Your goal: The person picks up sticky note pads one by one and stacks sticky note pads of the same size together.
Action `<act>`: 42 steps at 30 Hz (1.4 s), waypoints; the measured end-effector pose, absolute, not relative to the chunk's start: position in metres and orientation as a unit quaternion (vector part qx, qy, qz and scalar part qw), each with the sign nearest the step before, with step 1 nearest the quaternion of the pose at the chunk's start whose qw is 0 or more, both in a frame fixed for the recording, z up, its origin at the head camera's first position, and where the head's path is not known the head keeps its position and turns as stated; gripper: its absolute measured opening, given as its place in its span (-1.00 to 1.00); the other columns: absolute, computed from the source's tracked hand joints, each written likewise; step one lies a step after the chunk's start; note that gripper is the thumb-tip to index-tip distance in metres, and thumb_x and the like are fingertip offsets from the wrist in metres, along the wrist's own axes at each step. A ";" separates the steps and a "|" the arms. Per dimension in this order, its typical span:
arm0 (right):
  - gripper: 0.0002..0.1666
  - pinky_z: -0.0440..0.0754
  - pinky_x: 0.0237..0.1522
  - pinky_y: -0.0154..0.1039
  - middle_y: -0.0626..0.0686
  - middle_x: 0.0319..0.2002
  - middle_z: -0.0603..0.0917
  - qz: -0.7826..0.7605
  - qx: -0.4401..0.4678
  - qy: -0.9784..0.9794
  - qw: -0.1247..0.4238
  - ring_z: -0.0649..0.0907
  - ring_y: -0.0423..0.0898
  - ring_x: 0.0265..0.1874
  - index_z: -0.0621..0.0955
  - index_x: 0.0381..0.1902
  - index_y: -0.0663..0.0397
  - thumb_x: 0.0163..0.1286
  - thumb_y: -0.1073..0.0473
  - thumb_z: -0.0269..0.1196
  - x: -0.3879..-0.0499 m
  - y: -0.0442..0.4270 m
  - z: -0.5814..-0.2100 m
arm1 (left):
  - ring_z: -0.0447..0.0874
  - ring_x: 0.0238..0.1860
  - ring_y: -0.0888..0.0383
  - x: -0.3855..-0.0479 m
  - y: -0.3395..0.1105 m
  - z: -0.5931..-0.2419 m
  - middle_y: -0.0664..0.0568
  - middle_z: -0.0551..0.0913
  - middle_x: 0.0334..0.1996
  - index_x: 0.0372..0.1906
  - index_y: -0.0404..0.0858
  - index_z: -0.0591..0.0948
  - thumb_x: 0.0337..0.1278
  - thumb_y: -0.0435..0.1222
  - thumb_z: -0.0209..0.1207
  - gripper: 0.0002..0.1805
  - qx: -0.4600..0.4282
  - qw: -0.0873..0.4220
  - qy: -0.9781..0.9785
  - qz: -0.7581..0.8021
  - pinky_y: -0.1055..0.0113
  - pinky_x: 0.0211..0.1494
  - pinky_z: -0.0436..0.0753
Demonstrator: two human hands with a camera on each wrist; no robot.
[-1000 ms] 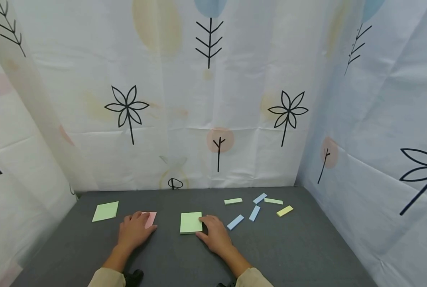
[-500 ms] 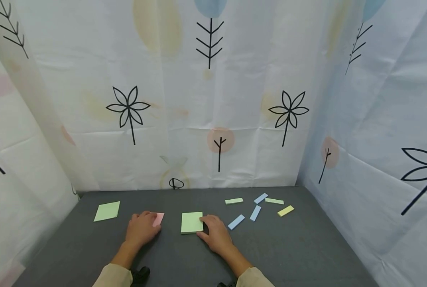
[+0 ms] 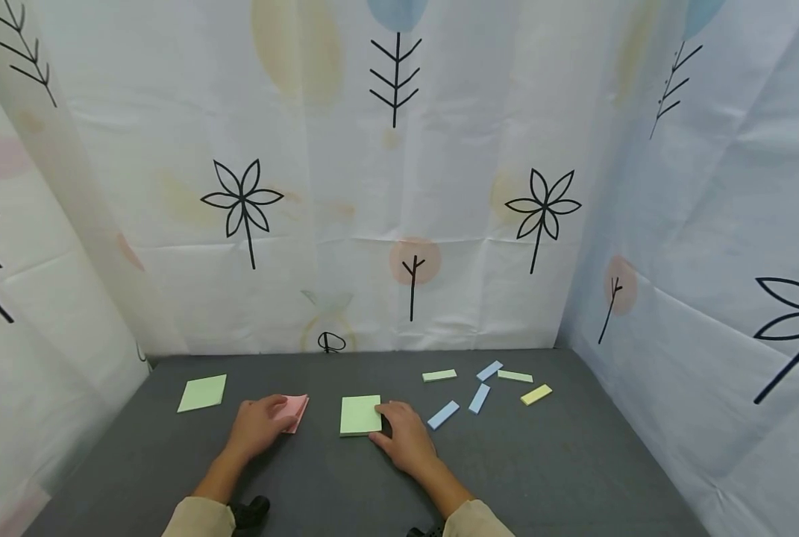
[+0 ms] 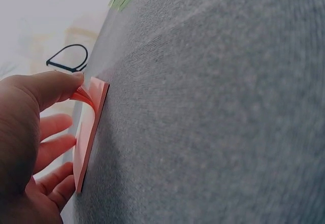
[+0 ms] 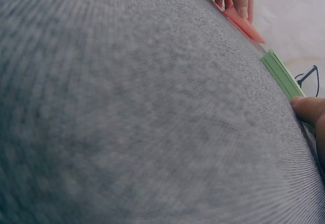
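A pink sticky note pad (image 3: 296, 409) lies left of the middle of the grey table. My left hand (image 3: 257, 426) pinches some of its upper sheets, which bend up off the pad under the thumb (image 4: 63, 87) in the left wrist view; the other fingers are partly hidden behind the pad. To its right sits a thick green sticky note pad (image 3: 360, 415). My right hand (image 3: 406, 438) holds this pad at its right side, the index finger on the right edge and the thumb (image 5: 307, 109) at the near corner.
Another green sticky note pad (image 3: 201, 393) lies at the far left. Several narrow strips are scattered to the right, among them a blue strip (image 3: 443, 415), a green strip (image 3: 439, 376) and a yellow strip (image 3: 536, 395). A printed white cloth (image 3: 345, 298) encloses the table's back and sides.
The pink pad slid right with my left hand. Since then that hand has drawn back slightly left, lifting sheet edges and uncovering more of the pad. My right hand stays at the green pad.
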State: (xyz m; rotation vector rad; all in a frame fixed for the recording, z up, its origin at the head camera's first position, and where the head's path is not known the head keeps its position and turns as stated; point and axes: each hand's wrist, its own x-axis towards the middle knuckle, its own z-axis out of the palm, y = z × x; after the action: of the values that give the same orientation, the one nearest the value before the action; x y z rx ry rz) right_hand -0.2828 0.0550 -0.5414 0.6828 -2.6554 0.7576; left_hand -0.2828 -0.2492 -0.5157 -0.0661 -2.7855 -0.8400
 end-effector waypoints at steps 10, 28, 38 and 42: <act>-0.45 0.45 0.16 0.02 0.07 0.09 0.62 0.264 0.236 -0.923 0.148 0.51 0.06 0.18 0.60 0.14 0.09 0.23 0.01 0.40 -0.282 0.054 -0.543 | 0.41 0.07 -0.30 -0.280 -0.252 -0.519 -0.37 0.57 0.08 0.05 -0.38 0.63 0.07 -0.10 0.36 -0.47 -0.029 0.113 -0.949 -0.293 -0.21 0.11 0.38; -0.46 0.45 0.15 0.03 0.07 0.08 0.63 0.261 0.233 -0.924 0.153 0.51 0.06 0.17 0.61 0.13 0.08 0.22 0.01 0.40 -0.280 0.053 -0.541 | 0.29 0.10 -0.39 -0.269 -0.247 -0.522 -0.36 0.45 0.16 0.12 -0.36 0.58 -0.06 0.15 0.33 -0.24 0.085 0.130 -0.967 -0.203 -0.31 0.03 0.25; -0.46 0.45 0.15 0.03 0.07 0.08 0.62 0.260 0.235 -0.924 0.151 0.51 0.06 0.17 0.60 0.13 0.09 0.23 0.01 0.40 -0.280 0.054 -0.538 | 0.28 0.07 -0.42 -0.264 -0.243 -0.517 -0.43 0.44 0.11 0.10 -0.46 0.54 -0.16 0.16 0.38 -0.14 0.129 0.099 -0.966 -0.203 -0.34 0.05 0.22; -0.46 0.44 0.16 0.03 0.06 0.09 0.62 0.260 0.233 -0.926 0.146 0.51 0.05 0.18 0.60 0.14 0.07 0.23 0.01 0.40 -0.281 0.054 -0.539 | 0.26 0.08 -0.42 -0.262 -0.243 -0.516 -0.42 0.44 0.12 0.09 -0.44 0.56 -0.15 0.08 0.42 -0.20 0.124 0.102 -0.961 -0.224 -0.34 0.05 0.21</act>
State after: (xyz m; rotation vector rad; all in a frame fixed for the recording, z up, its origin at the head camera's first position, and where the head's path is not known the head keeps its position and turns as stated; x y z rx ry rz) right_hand -0.2809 0.0538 -0.5386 0.6717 -2.6654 0.7481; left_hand -0.2624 -0.2429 -0.5160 0.3661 -2.8390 -0.6626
